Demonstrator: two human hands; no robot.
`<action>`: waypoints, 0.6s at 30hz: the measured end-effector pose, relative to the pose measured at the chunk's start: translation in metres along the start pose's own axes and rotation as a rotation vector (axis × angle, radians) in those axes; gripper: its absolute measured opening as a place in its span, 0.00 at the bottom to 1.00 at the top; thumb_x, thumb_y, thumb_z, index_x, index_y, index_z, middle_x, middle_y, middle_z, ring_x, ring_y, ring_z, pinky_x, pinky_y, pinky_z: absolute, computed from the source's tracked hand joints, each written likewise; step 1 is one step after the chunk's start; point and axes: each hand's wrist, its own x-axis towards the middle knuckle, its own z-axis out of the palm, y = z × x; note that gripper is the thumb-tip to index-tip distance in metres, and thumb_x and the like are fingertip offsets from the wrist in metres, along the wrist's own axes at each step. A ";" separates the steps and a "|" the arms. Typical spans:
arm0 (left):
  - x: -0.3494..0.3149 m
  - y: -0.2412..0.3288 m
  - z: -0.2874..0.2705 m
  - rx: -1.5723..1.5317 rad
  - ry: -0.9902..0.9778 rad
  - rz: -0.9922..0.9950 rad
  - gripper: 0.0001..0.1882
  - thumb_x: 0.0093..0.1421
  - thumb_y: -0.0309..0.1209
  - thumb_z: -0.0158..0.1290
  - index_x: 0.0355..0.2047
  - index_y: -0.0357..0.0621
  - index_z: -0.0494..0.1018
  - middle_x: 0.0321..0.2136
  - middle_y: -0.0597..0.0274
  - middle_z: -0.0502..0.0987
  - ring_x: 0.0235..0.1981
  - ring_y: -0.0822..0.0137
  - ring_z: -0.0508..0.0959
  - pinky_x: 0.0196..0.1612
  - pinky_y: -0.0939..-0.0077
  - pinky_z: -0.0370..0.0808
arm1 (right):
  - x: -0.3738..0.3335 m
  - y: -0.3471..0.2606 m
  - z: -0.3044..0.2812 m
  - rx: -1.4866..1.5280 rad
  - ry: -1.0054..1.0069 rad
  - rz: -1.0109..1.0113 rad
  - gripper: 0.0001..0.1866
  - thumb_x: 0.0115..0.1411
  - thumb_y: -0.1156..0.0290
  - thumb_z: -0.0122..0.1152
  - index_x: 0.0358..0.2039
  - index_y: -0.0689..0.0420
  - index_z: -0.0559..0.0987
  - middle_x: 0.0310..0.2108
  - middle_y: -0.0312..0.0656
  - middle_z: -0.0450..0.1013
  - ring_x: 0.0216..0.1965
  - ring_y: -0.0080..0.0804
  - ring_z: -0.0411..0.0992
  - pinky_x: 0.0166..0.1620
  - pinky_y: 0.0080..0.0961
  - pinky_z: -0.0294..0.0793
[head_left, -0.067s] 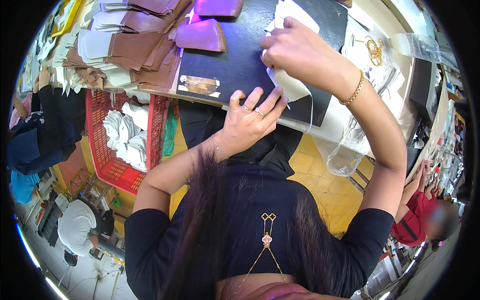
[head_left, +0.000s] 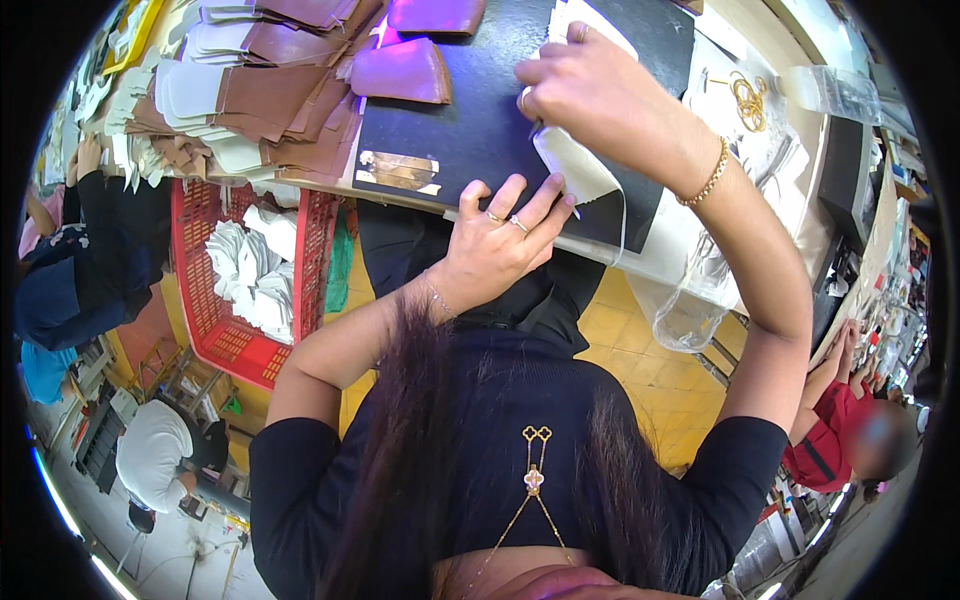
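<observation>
On the black work mat (head_left: 470,110) lies a pale, flat piece (head_left: 577,168) with a finely notched edge. My right hand (head_left: 590,88) is over it, its fingers curled tightly. A small dark tip shows below those fingers, but what they hold is mostly hidden. At the mat's near edge, my left hand (head_left: 505,238) has its fingers stretched apart, two of them touching the near-left side of the pale piece. Its thumb cannot be seen. Another white piece (head_left: 600,25) is partly covered by my right hand.
Brown leather pieces (head_left: 402,72) lie on the mat's left, beside stacks of brown-and-white pieces (head_left: 265,100). Below the table edge, a red basket (head_left: 215,325) holds white pieces. Yellow cord (head_left: 748,102) and a clear plastic bag (head_left: 690,315) are on the right. Other people sit nearby.
My right hand has shifted slightly away from me and to the left, exposing more of the dark tip and the pale piece. My left hand stays put.
</observation>
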 end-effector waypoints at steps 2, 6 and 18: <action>0.001 0.000 0.000 0.018 0.021 0.012 0.27 0.50 0.38 0.65 0.53 0.59 0.78 0.60 0.70 0.71 0.54 0.62 0.67 0.52 0.57 0.60 | 0.004 0.005 -0.003 -0.104 0.099 0.040 0.02 0.52 0.69 0.66 0.27 0.52 0.83 0.30 0.33 0.76 0.40 0.32 0.77 0.47 0.33 0.70; 0.004 -0.004 0.003 0.002 0.003 -0.004 0.29 0.49 0.39 0.65 0.54 0.58 0.78 0.60 0.68 0.70 0.55 0.62 0.67 0.53 0.56 0.61 | -0.012 -0.002 -0.007 0.110 0.018 0.180 0.04 0.54 0.68 0.66 0.29 0.52 0.83 0.30 0.35 0.76 0.36 0.37 0.78 0.45 0.36 0.74; 0.007 -0.001 -0.002 0.005 -0.017 -0.023 0.27 0.50 0.37 0.65 0.53 0.59 0.78 0.59 0.65 0.72 0.53 0.61 0.68 0.53 0.58 0.60 | -0.054 -0.027 0.010 0.276 -0.010 0.406 0.06 0.58 0.66 0.66 0.34 0.52 0.85 0.30 0.37 0.78 0.31 0.41 0.78 0.45 0.38 0.74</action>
